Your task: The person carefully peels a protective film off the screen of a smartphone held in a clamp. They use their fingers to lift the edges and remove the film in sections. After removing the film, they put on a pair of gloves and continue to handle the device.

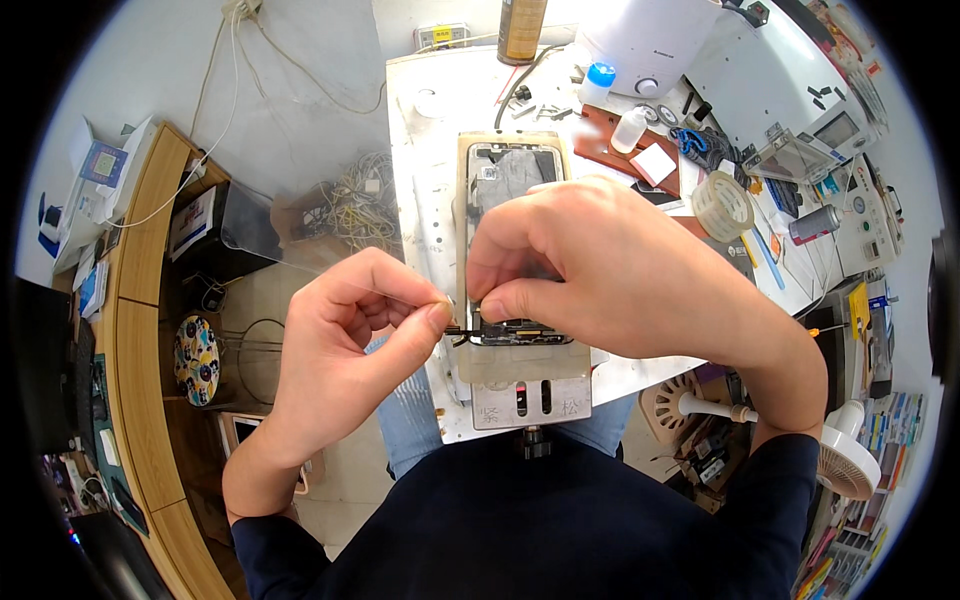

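An opened phone [515, 160] lies in a clamp holder [522, 368], its dark inner parts and a grey sheet [512, 178] showing. My left hand [345, 335] is at the phone's lower left edge, thumb and forefinger pinched together. A thin dark strip [458, 331] shows by those fingertips; whether they grip it I cannot tell. Above the phone's lower half arches my right hand [590, 262], thumb and fingers closed near the left side of the frame. Whatever lies between the right fingertips is hidden, as is much of the phone beneath that hand.
Behind the phone stand a blue-capped bottle [597, 84], a white squeeze bottle [629, 130] and a white appliance [648, 45]. A tape roll [722, 206] and a spray can [815, 225] are to the right. A small fan [850, 460] sits near my right elbow; wooden drawers [140, 350] line the left.
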Action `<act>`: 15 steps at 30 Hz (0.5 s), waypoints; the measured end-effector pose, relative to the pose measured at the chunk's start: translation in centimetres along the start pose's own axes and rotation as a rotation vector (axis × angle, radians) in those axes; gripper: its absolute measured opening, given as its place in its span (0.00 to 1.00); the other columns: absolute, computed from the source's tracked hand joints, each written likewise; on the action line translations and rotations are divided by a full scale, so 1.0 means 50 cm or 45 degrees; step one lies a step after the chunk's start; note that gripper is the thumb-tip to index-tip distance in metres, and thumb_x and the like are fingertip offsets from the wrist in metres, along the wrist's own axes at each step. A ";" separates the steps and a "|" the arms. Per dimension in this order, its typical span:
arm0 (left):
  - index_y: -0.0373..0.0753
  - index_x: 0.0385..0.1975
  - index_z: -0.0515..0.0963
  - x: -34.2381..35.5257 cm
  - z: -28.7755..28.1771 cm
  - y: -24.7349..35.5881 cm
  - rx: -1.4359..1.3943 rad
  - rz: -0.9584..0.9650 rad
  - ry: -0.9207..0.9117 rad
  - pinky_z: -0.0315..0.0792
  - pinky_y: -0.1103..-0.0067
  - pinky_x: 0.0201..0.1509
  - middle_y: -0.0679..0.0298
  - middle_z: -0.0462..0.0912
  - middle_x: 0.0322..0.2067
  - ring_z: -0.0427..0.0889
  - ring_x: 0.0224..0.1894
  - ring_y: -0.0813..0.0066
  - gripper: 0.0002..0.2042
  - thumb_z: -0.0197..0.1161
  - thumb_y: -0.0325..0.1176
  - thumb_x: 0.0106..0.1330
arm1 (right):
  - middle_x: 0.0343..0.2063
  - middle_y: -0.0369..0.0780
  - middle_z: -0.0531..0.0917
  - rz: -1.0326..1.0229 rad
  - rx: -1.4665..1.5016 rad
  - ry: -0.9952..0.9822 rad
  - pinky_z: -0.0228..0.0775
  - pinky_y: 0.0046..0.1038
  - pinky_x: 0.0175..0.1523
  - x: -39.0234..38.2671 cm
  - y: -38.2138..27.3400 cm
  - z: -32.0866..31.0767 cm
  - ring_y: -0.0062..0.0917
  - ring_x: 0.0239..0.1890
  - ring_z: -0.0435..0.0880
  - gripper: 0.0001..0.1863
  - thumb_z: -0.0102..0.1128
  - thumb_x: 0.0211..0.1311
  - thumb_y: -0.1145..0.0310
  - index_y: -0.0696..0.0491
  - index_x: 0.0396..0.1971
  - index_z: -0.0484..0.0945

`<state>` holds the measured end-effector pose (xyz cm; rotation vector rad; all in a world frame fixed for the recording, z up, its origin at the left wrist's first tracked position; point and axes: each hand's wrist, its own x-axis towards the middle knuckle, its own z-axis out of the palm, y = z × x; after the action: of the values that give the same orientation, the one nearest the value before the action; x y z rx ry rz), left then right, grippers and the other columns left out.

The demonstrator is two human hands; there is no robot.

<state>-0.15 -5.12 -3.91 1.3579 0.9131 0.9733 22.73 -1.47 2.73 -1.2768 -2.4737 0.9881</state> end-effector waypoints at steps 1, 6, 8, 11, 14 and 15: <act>0.32 0.36 0.79 0.000 0.000 0.000 -0.002 0.001 -0.001 0.75 0.86 0.42 0.66 0.83 0.34 0.80 0.36 0.87 0.02 0.65 0.19 0.67 | 0.31 0.41 0.87 0.003 -0.007 -0.009 0.77 0.31 0.43 0.000 0.000 -0.001 0.32 0.35 0.87 0.08 0.68 0.60 0.68 0.56 0.35 0.85; 0.33 0.36 0.78 0.002 0.000 0.002 -0.003 -0.010 -0.019 0.75 0.86 0.42 0.67 0.83 0.34 0.79 0.36 0.87 0.02 0.65 0.20 0.67 | 0.31 0.42 0.87 0.029 -0.026 -0.042 0.77 0.32 0.43 0.002 -0.005 -0.009 0.33 0.35 0.87 0.08 0.68 0.59 0.68 0.56 0.35 0.85; 0.33 0.36 0.78 0.003 -0.001 0.002 0.002 -0.014 -0.027 0.75 0.86 0.43 0.67 0.83 0.34 0.79 0.36 0.88 0.02 0.65 0.20 0.68 | 0.31 0.41 0.87 0.042 -0.035 -0.055 0.77 0.32 0.42 0.003 -0.007 -0.009 0.33 0.35 0.87 0.08 0.68 0.59 0.68 0.56 0.35 0.85; 0.32 0.38 0.79 0.003 -0.001 0.002 -0.016 -0.026 -0.025 0.74 0.87 0.43 0.67 0.83 0.35 0.79 0.36 0.88 0.03 0.65 0.21 0.68 | 0.31 0.41 0.87 0.029 -0.046 -0.056 0.77 0.32 0.42 0.003 -0.006 -0.010 0.33 0.35 0.87 0.09 0.68 0.59 0.68 0.56 0.36 0.85; 0.32 0.41 0.80 0.007 0.006 0.006 -0.059 -0.043 -0.008 0.74 0.86 0.43 0.66 0.84 0.36 0.80 0.37 0.87 0.05 0.66 0.21 0.68 | 0.30 0.41 0.88 0.013 -0.035 -0.041 0.77 0.32 0.42 0.002 -0.003 -0.010 0.32 0.35 0.87 0.09 0.69 0.59 0.67 0.56 0.36 0.85; 0.31 0.42 0.80 0.009 0.012 0.009 -0.065 -0.035 0.002 0.74 0.86 0.43 0.66 0.84 0.36 0.81 0.37 0.87 0.05 0.67 0.22 0.68 | 0.30 0.41 0.88 0.011 -0.030 -0.032 0.77 0.32 0.42 0.001 -0.002 -0.009 0.32 0.35 0.87 0.09 0.69 0.60 0.67 0.56 0.35 0.85</act>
<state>0.58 -4.92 -3.41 1.2985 0.8999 0.9702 22.85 -1.26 3.12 -1.2905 -2.5081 0.9863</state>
